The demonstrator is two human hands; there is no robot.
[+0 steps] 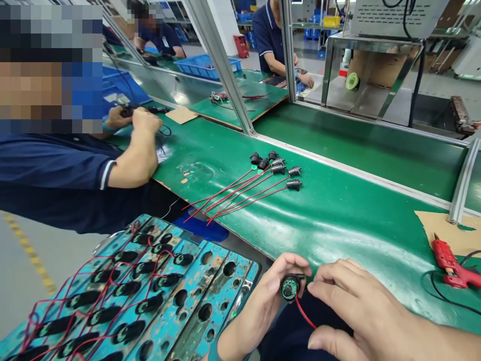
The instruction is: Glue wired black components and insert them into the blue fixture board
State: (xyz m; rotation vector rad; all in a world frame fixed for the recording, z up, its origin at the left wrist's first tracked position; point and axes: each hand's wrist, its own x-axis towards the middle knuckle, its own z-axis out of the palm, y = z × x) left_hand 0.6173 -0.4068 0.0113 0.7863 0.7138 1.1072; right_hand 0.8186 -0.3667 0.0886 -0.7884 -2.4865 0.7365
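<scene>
**Holding a black housing [289, 287] in the left hand [265, 295], close beside the right hand [361, 296]**

Pinches the housing between thumb and curled fingers on the left, just before the near edge of the green mat [338, 225] and above dark cloth [296, 333]. Shows a round green circuit board [289, 289] in the end facing the camera. From there, runs down by red wire [305, 313] to the right thumb. On the right, bends the fingers loosely, with forefinger near the housing's rim and thumb spread well away from it; cannot tell whether gripping the wire.

To the left, a teal rack [193, 281] with round holes, bearing rows of black parts [103, 315] under tangled red leads [108, 281]. Farther back on the mat, a cluster of similar housings [278, 169], with wires stretching toward the near edge. At far right, a red glue gun [451, 265] beside brown cardboard [426, 225]. At upper left, a co-worker's hands [145, 123] at a dark item [128, 111].
</scene>
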